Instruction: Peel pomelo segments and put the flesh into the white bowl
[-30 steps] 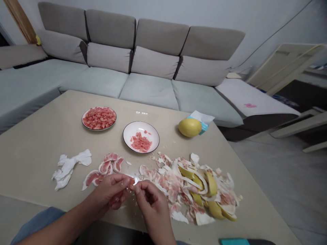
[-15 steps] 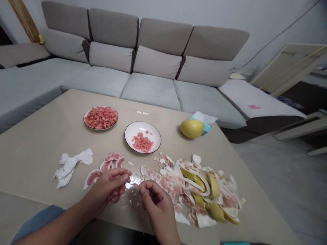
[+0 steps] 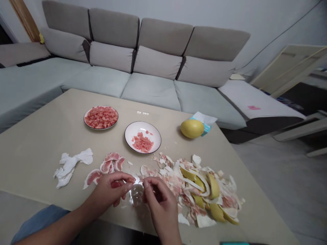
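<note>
Held pink pulp [image 3: 116,184] in the left hand [image 3: 111,192], in fingers curled around it, with a small bit at the pinched tips. Had the right hand [image 3: 162,199] just beside, with thumb and forefinger close together; could not tell whether touching, or pinching a scrap of membrane. Seemed, by judgement, at stripping membrane from the pulp above the table [image 3: 38,149], between the unstripped segments [image 3: 112,156] and the peel pile [image 3: 201,190]. Called next for a light pinch and pull, sparing the pulp, then for a reach to the nearer plate [image 3: 133,132] of 2, only partly covered.
</note>
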